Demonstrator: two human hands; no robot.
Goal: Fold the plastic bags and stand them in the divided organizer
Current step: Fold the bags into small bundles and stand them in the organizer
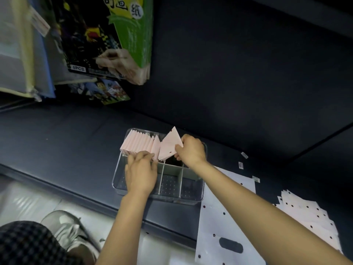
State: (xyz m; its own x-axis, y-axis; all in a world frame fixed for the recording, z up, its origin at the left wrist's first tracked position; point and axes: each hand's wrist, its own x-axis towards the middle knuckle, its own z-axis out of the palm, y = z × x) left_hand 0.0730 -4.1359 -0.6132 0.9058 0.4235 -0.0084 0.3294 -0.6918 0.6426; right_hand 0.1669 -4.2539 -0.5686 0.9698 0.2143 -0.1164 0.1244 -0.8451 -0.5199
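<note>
At the lower left of the frame, a checked trouser leg and one grey shoe are seen on a pale floor. At the lower right, one flat white plastic bag with a cut-out handle is laid over the near edge of the dark table, and just to its right a loose stack of flat bags is spread; their number cannot be counted.

At the centre, one clear divided organizer is set on the table. Three near compartments are seen in it, holding nothing. In the far part, a row of folded pink bags is stood upright; roughly ten are made out.

The left hand is laid against the near end of that row, its fingers pressed together. One folded triangular bag is pinched at its lower corner by the fingers of the right hand, just right of the row.

At the upper left, a green and black printed box and books are seen.
</note>
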